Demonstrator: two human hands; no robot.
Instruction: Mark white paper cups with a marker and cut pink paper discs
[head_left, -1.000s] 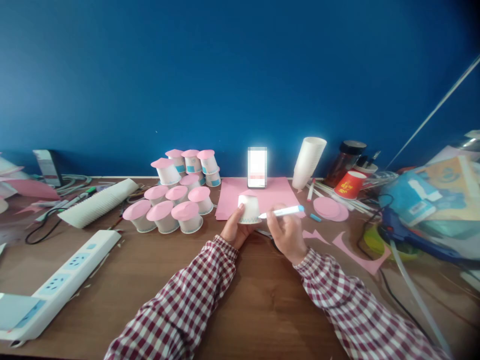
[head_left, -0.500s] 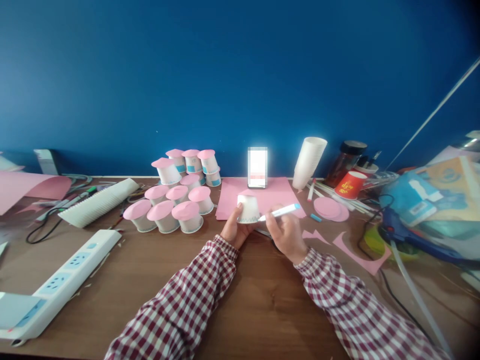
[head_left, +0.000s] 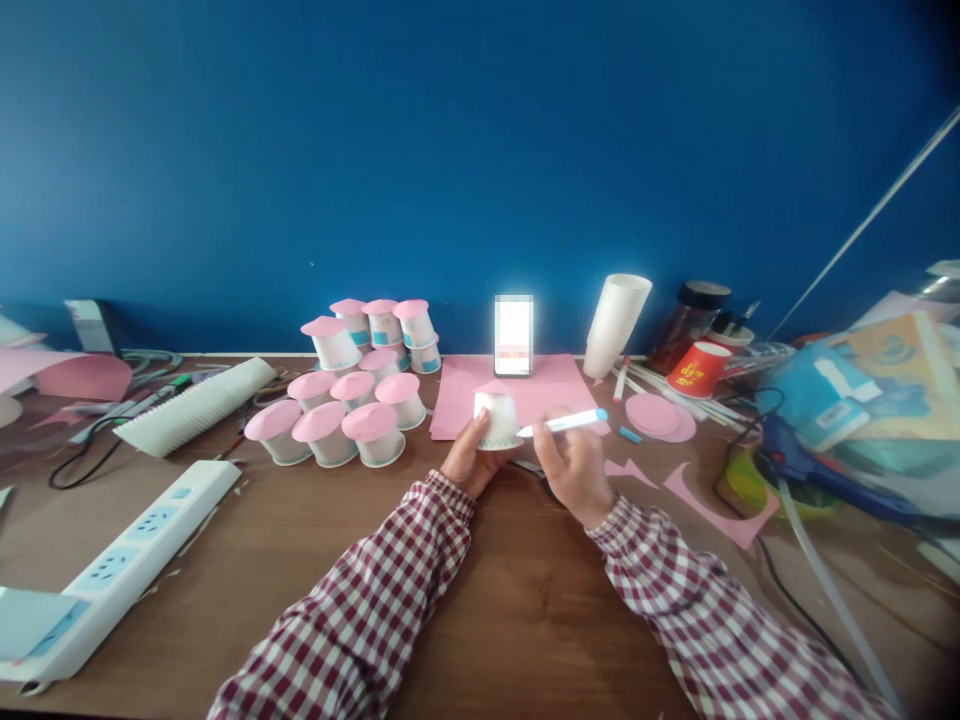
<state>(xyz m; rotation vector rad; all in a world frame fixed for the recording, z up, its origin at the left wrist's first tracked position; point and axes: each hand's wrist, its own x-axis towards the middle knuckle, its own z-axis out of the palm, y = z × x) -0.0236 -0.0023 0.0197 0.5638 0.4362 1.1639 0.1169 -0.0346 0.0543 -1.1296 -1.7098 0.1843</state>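
My left hand is closed around a white paper cup, held upside down above the table. A zigzag line runs along the cup's lower rim. Between the fingers of my right hand is a white marker with a light blue end. Its tip is at the right side of the cup, by the zigzag; whether it touches I cannot tell. Behind the cup lie pink paper sheets. To the left stand several upturned cups with pink paper cone tops.
A lit phone stands behind the pink sheets. Stacked white cups, pink paper discs, a blue pen cap, a red cup and a blue glue gun are right. A power strip lies left.
The cup has turned slightly in my left hand, and the marker has shifted a little to the right. The other things keep their places.
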